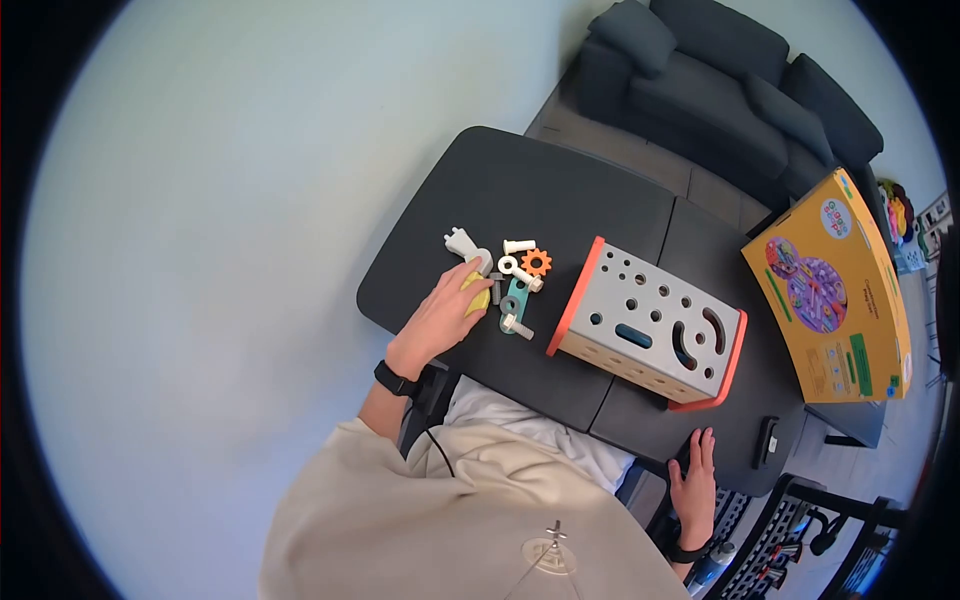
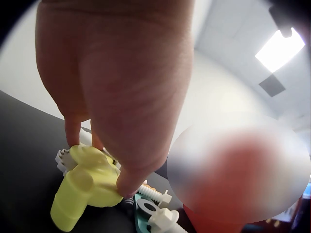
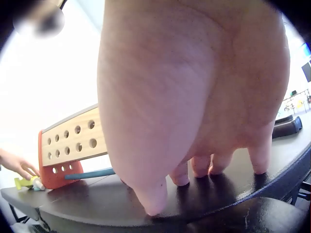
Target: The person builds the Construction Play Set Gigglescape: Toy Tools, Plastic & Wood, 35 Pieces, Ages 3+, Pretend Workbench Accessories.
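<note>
In the head view my left hand (image 1: 432, 308) grips a yellow plastic toy piece (image 1: 479, 291) at the left of the table. The left wrist view shows this piece (image 2: 92, 182) has a round stub handle; thumb and fingers pinch its wider end. Just beyond lies a white-and-grey toy part (image 1: 463, 243) with a pronged end. To its right are a white bolt (image 1: 520, 246), an orange gear (image 1: 545, 258), a dark grey screw (image 1: 497, 292) and a teal strip (image 1: 519, 293). My right hand (image 1: 695, 490) rests its fingertips on the table's near edge, holding nothing.
A toy workbench (image 1: 667, 338) with a holed grey top and red ends stands mid-table. Right of it are a large yellow box (image 1: 865, 300) and a small black object (image 1: 767, 442). A dark sofa (image 1: 700, 95) stands behind the table (image 1: 560, 175).
</note>
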`<state>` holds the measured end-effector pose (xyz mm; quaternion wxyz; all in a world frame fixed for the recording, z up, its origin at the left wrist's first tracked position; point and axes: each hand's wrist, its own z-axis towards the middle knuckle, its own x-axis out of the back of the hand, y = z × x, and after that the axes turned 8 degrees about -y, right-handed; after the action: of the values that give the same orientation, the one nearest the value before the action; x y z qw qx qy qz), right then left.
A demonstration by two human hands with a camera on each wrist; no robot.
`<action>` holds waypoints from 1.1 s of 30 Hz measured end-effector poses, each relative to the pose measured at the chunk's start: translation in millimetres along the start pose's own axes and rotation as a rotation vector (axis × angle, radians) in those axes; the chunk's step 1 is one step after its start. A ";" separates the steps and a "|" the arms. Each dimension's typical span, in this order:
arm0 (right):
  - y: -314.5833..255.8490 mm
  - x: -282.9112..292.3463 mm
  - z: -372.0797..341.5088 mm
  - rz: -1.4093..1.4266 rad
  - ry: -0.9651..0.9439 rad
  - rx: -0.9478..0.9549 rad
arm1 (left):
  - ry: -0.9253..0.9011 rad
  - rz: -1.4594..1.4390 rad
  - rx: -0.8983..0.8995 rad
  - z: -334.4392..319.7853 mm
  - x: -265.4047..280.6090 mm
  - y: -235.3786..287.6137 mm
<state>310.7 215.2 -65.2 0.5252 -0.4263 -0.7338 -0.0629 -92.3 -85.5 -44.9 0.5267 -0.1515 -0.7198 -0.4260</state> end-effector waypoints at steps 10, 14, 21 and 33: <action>10.0 -7.6 2.2 -0.049 0.085 0.035 | 0.080 0.102 -0.071 10.8 -21.8 -14.0; 16.3 -10.5 5.5 -0.046 0.103 0.077 | 0.088 0.088 -0.117 16.9 -16.2 -14.6; 7.3 -7.8 4.0 -0.046 0.101 0.029 | 0.185 0.178 -0.189 40.4 -17.9 -11.6; -38.5 54.8 -6.7 -0.005 0.116 0.119 | 0.234 0.299 -0.176 52.4 -18.0 -17.0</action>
<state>284.2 218.1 -3.4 0.5912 -0.3881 -0.7056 -0.0449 -129.5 -50.8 -72.9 0.6487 -0.2516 -0.5834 -0.4191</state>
